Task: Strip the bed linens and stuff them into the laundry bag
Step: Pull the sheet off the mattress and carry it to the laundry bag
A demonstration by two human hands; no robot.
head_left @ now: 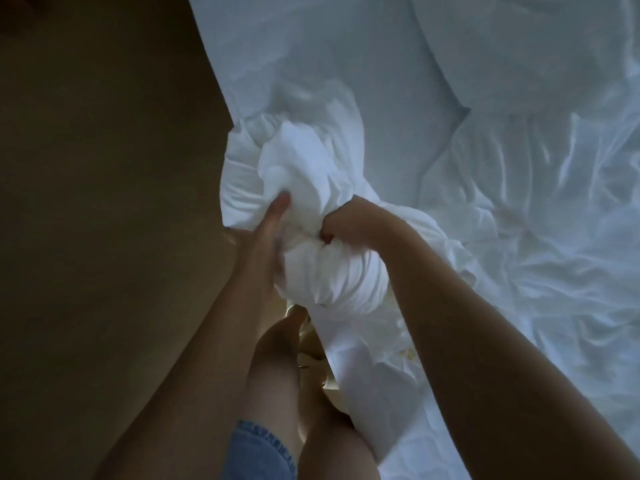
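We look down at the left edge of a bed (540, 278) covered in creased white sheets. At that edge, in the middle of the view, sits a bundle of linen (311, 188), white and bunched into a thick twisted roll. It is lifted a little over the mattress side, and its lower end trails down onto the sheets near us.

The left hand (266, 237) holds the bundle from the left: the thumb lies straight up against the cloth and the fingers go round behind it, hidden by the fabric and a little blurred. The right hand (349, 220) is closed in a tight fist on a fold of the same bundle, knuckles toward the left hand, and the two hands are near each other.

Far to the right lies a plump white pillow (519, 46). The dark brown floor (104, 168) fills the left side. Near us, below the bundle, we see bare legs (273, 375) and the hem of denim shorts (256, 455).
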